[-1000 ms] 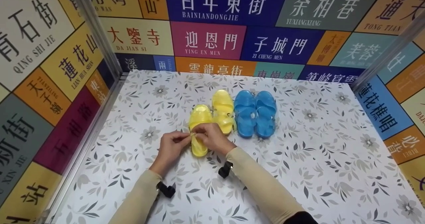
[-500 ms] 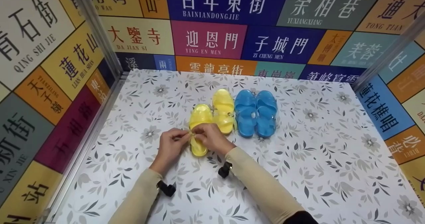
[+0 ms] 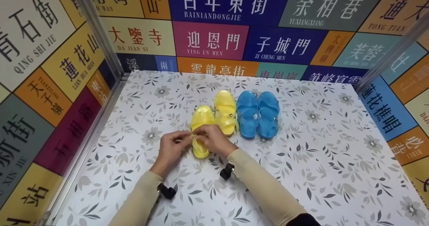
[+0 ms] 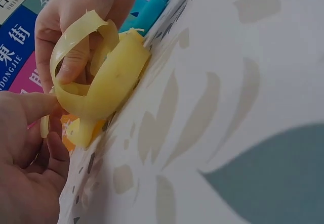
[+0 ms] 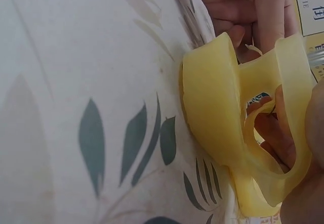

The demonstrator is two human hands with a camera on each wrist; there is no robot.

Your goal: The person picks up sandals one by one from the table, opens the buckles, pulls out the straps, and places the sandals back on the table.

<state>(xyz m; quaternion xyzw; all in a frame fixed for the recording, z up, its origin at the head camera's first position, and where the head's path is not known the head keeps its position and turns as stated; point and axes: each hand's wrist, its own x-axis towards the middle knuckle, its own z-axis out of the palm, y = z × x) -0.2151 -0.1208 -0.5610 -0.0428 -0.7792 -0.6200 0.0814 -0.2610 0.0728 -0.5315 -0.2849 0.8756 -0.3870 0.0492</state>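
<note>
A yellow jelly sandal (image 3: pixel 203 114) lies on the table with its toe pointing away, the nearest of the shoes to me. My left hand (image 3: pixel 170 149) pinches the strap's thin free end (image 4: pixel 44 127) at the sandal's left side. From the right, my right hand (image 3: pixel 216 139) reaches over the sandal and pinches the ankle strap close to the left fingertips. The heel strap (image 4: pixel 76 32) stands up in a loop behind the right fingers in the left wrist view. The sandal's thick heel (image 5: pixel 210 92) rests on the table. Fingers hide the fastening itself.
A second yellow sandal (image 3: pixel 224 100) lies just right of and beyond the first. Beside it are two blue sandals (image 3: pixel 247 100), side by side. The table has a leaf-patterned cover (image 3: pixel 318 185); panels printed with street names (image 3: pixel 207 40) wall it in at the back and sides.
Both hands stay at the yellow sandal's strap. The left fingers shift only very slightly; the sandals keep their places.
</note>
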